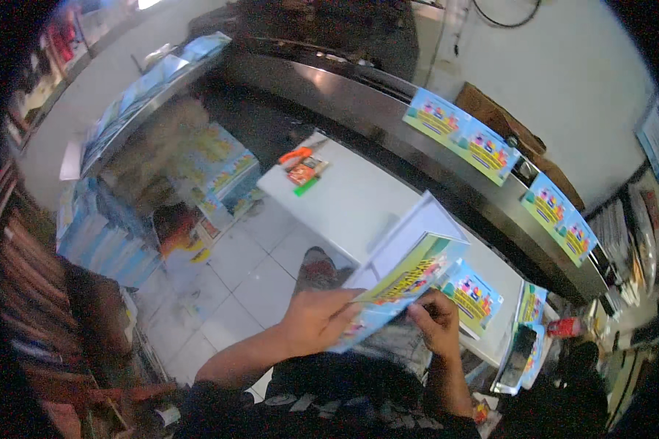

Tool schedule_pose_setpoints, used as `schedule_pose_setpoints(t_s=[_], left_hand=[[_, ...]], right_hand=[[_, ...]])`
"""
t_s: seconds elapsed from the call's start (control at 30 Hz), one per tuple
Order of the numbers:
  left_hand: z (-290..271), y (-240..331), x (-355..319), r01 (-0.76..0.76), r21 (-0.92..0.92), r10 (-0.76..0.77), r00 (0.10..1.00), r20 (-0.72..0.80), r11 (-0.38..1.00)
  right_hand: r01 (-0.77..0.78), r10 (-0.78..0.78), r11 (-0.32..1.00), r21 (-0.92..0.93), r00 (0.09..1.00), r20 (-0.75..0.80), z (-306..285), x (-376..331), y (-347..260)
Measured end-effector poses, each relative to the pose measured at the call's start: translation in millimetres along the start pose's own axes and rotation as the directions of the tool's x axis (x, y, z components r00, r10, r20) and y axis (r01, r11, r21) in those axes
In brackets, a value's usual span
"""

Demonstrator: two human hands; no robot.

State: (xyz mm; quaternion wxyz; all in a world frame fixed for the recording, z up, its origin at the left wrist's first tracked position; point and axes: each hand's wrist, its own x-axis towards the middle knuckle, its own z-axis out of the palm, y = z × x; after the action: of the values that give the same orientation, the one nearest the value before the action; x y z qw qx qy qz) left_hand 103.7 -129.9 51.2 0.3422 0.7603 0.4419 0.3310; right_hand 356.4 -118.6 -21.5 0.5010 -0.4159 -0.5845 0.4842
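In front of my body I hold an open booklet (pixel 406 285) with a colourful green, yellow and blue cover, tilted, its white inner pages (pixel 421 219) fanned upward. My left hand (pixel 318 320) is closed round its left end, the thumb lying over the cover. At the right lower edge, my right hand (pixel 436 322) has its fingers curled and pressed against the booklet; its exact pinch is partly hidden. Just beyond my right hand, more booklets with the same cover (pixel 474 296) lie on the white table (pixel 329 194).
An orange-handled tool (pixel 295 155) and a green marker-like stick (pixel 307 187) lie at the table's far left end. Booklets (pixel 490 154) rest along a long metal ledge (pixel 359 95) behind. Stacked bundles (pixel 106 238) stand left on the floor. A phone-like dark object (pixel 518 355) and red container (pixel 564 327) are right.
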Motion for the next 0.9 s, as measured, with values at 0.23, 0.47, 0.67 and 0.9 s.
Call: schedule_pose_setpoints(t_s=[0.23, 0.47, 0.67, 0.9], left_hand=[[9.5, -27.2, -12.1, -0.013, 0.061, 0.01, 0.999, 0.05, 0.998], [3.9, -35.8, -9.6, -0.205, 0.001, 0.204, 0.975, 0.089, 0.979], [2.6, -47.0, -10.2, -0.3, 0.006, 0.297, 0.947, 0.125, 0.954], [-5.4, -38.2, -13.9, -0.227, 0.096, 0.167, 0.89, 0.423, 0.969]], right_hand=[[-0.365, 0.324, 0.753, 0.548, 0.93, 0.174, -0.8, -2.9, 22.4], [-0.434, 0.389, 0.5, 0.75, 0.886, 0.253, 8.9, -6.7, 6.9], [-0.51, 0.403, 0.706, 0.491, 0.86, 0.313, -19.5, -18.7, 39.4], [-0.415, 0.458, 0.888, -0.198, 0.839, 0.293, -43.3, -16.1, 37.6]])
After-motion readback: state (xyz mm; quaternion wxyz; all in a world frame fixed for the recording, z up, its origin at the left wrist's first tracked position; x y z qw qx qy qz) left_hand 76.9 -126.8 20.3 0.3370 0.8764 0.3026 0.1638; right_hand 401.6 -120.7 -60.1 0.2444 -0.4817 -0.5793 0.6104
